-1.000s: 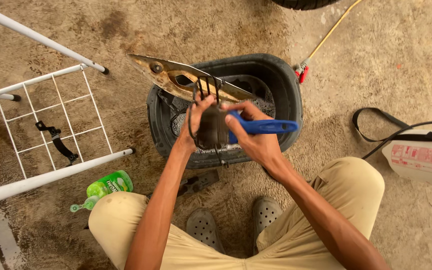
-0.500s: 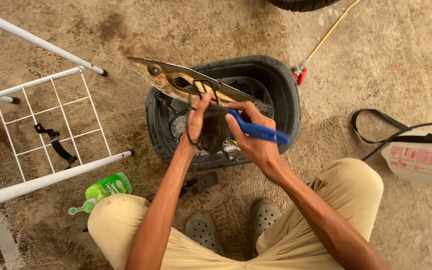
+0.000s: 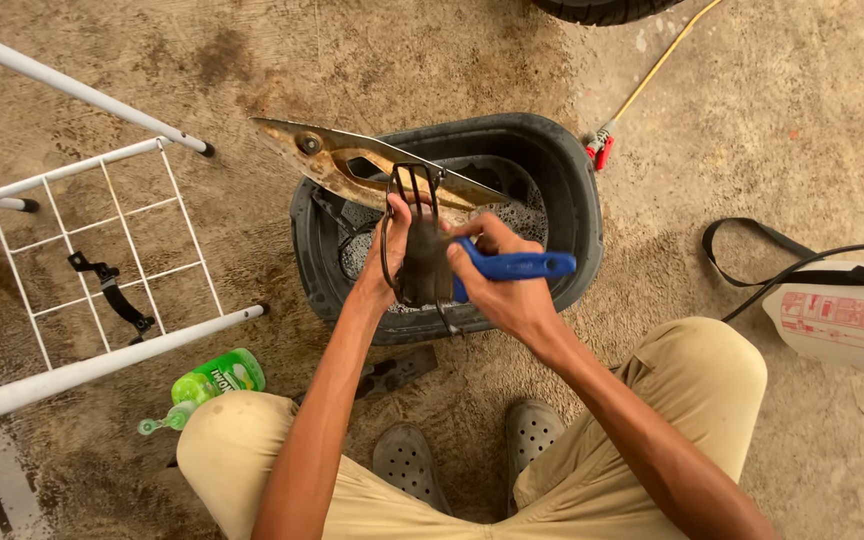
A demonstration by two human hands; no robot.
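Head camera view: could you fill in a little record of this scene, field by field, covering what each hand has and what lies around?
Left hand: grips a dark, dirty metal part with a wire frame
Right hand: holds a blue-handled brush against that part
Below the hands: black tub with sudsy water
Across the tub's rim: long rusty metal piece
Left on the ground: white wire rack, green bottle
Right: white spray tank

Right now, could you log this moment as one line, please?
left hand: holds dark wire-framed part | right hand: blue-handled brush on it | below: black tub
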